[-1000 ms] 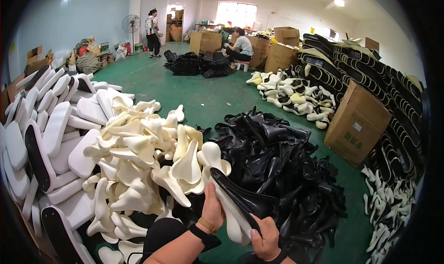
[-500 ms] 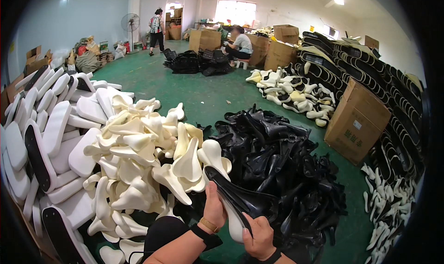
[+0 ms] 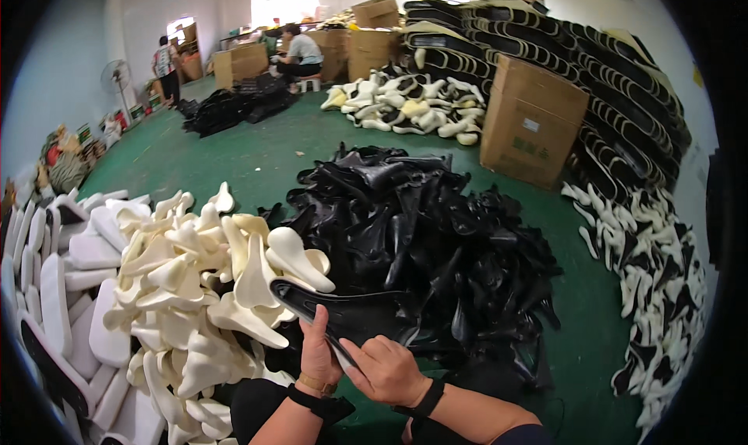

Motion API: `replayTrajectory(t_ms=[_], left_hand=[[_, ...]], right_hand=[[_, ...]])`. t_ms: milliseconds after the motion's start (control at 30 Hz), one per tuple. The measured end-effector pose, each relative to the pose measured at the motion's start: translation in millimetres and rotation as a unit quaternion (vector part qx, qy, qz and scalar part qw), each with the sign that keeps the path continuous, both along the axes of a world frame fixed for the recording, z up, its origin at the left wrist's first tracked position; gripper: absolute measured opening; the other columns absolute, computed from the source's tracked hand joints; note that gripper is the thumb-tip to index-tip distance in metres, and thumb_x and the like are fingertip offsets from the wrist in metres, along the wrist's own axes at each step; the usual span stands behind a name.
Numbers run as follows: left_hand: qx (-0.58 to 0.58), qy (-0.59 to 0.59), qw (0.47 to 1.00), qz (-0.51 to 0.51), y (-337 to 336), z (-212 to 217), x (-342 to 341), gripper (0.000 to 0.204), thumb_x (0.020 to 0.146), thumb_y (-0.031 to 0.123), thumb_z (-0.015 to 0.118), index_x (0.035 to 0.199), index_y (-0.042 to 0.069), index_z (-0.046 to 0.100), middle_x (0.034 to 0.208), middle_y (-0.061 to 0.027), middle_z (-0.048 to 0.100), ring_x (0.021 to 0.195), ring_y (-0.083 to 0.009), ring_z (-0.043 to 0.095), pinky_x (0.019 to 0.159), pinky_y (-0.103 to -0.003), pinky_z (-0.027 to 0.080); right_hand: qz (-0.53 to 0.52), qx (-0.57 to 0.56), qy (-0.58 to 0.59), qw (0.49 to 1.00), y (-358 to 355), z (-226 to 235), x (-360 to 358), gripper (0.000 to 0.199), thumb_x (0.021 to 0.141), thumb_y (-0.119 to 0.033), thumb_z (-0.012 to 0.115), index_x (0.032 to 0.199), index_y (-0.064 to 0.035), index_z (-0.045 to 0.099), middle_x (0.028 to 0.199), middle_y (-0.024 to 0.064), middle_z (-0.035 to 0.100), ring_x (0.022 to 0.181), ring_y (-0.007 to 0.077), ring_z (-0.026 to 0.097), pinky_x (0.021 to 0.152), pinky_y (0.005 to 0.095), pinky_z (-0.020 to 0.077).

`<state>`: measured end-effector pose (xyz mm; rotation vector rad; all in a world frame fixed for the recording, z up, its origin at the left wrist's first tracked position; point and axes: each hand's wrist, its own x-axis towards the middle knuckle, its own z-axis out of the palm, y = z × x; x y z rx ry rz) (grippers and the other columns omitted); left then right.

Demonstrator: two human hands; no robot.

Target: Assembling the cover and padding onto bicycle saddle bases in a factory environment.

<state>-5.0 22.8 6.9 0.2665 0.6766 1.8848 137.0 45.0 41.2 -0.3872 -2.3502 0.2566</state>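
Note:
My left hand grips a bicycle saddle, its thumb up along the near side. The saddle has a black shell, with a thin strip of white foam showing at its lower edge. Against that lower edge my right hand is closed, fingers bent, index finger and thumb near the rim. Part of the saddle is hidden behind both hands. Just beyond it on the left lies a heap of cream foam saddle pads. Directly ahead, a pile of black plastic saddle shells spreads over the green floor.
White padded boards are stacked at the far left. A tall cardboard box stands beside stacked black curved pieces. More white-and-black pieces lie at right. Farther back, one person sits on a stool and another stands.
My view has swung to the right, so the room shifts left in the picture. The saddle has tilted flatter, and my right hand has moved up along its edge, closer to my left.

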Motion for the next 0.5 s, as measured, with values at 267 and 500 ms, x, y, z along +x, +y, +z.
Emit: replayTrajectory(t_ms=[267, 500], left_hand=[[0.001, 0.009, 1.0, 0.001, -1, 3, 5, 0.039, 0.095, 0.016, 0.053, 0.13, 0.01, 0.038, 0.114, -0.0085, 0.056, 0.1, -0.0223, 0.059, 0.088, -0.039, 0.051], [-0.041, -0.03, 0.999, -0.018, -2, -24, -9, 0.037, 0.089, 0.008, 0.052, 0.125, 0.01, 0.042, 0.109, -0.0082, 0.057, 0.096, -0.0215, 0.06, 0.085, -0.039, 0.053]], right_hand=[[0.002, -0.024, -0.005, 1.0, -3, -4, 5, 0.041, 0.086, -0.023, 0.061, 0.118, 0.0037, 0.058, 0.08, 0.0071, 0.05, 0.075, 0.0217, 0.053, 0.066, 0.0315, 0.0479], [0.014, -0.021, 0.0, 1.0, -7, -7, 3, 0.043, 0.085, -0.023, 0.062, 0.119, 0.0041, 0.057, 0.081, 0.007, 0.05, 0.075, 0.0215, 0.053, 0.066, 0.0315, 0.048]])
